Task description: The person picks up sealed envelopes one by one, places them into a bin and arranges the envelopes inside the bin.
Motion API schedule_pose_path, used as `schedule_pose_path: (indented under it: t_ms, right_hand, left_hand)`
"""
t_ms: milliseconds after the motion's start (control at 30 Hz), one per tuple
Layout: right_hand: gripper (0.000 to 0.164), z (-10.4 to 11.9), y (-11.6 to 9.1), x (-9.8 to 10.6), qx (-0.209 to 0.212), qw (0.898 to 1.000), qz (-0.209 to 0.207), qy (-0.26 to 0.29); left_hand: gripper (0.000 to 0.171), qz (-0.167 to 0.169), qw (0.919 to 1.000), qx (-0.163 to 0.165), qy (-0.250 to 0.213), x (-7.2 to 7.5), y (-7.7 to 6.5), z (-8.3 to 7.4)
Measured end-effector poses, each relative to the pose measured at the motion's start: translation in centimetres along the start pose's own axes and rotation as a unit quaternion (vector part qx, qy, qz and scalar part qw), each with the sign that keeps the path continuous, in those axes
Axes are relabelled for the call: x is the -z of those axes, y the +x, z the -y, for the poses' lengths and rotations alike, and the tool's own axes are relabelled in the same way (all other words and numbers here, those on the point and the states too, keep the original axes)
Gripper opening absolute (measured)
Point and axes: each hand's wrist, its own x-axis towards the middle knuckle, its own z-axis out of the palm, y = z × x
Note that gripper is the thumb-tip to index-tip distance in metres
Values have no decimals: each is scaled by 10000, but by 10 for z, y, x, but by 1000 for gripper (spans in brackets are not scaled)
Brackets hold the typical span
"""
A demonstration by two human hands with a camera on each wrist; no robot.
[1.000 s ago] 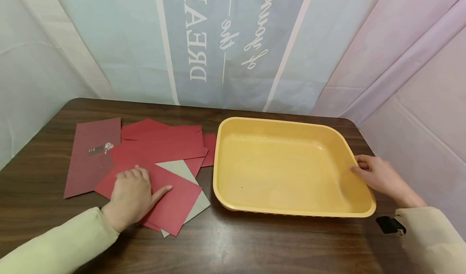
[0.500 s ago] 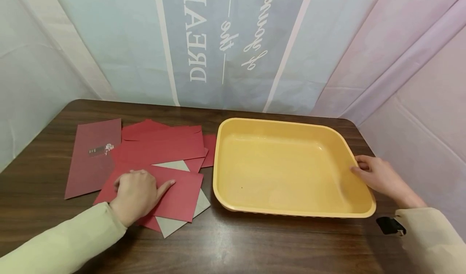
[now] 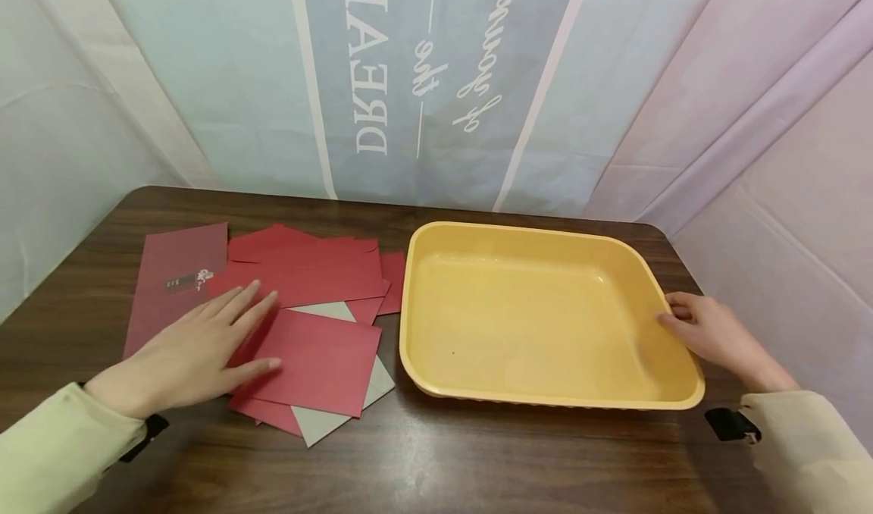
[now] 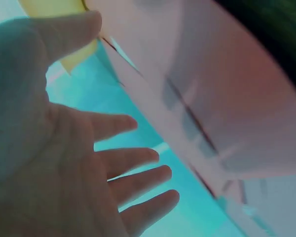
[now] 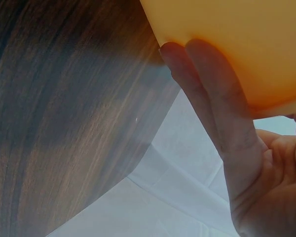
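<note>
My left hand (image 3: pixel 194 351) is spread flat above the left part of a loose pile of red envelopes (image 3: pixel 310 271), its fingers straight and apart. In the left wrist view the palm and fingers of the left hand (image 4: pixel 74 148) show with nothing held. Right beside its thumb lies a red envelope (image 3: pixel 320 362), on top of a grey envelope (image 3: pixel 320 425). My right hand (image 3: pixel 712 336) grips the right rim of a yellow plastic basin (image 3: pixel 518 324), thumb inside and fingers outside. The right wrist view shows those fingers (image 5: pixel 222 94) against the basin's outer wall.
A darker maroon envelope (image 3: pixel 180 271) with a small printed label lies at the far left, partly covered by the left hand. The dark wooden table (image 3: pixel 436 461) ends at a fabric backdrop (image 3: pixel 423 82) with white lettering. Inside, the basin holds nothing but a tiny dark speck.
My left hand has lifted off the red envelope, moved left and spread its fingers. Earlier that envelope turned under the hand to lie straighter. The right hand and basin stay put.
</note>
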Motion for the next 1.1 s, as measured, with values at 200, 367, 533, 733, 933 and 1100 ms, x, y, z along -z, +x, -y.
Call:
schedule_pose_path:
  t_ms: [200,367,533,733,933,1100]
  right_hand:
    - [47,2,-1,0,14,10000,9,6]
    - [46,3,-1,0,11,10000,-1,4]
    - [47,2,-2,0,-25,10000,-29,-38]
    - [48,2,-2,0,-71,10000,-24,4]
    - [49,2,-2,0,-51,10000,-11,21]
    - [49,2,-2,0,-26,10000,-28,6]
  left_hand:
    - [90,300,9992,64,-271,-15,-4,12]
    - [86,267,9995,100,-168,-26,-3,9]
    - [82,106,9994,298,104,-33,-2,-2]
    - [79,-148,9978,411,508,-37,-1,-13]
    - [81,-170,9968,549,549,-32,-1,-17]
    - [91,-246,9918,1186,411,-21,-2,-9]
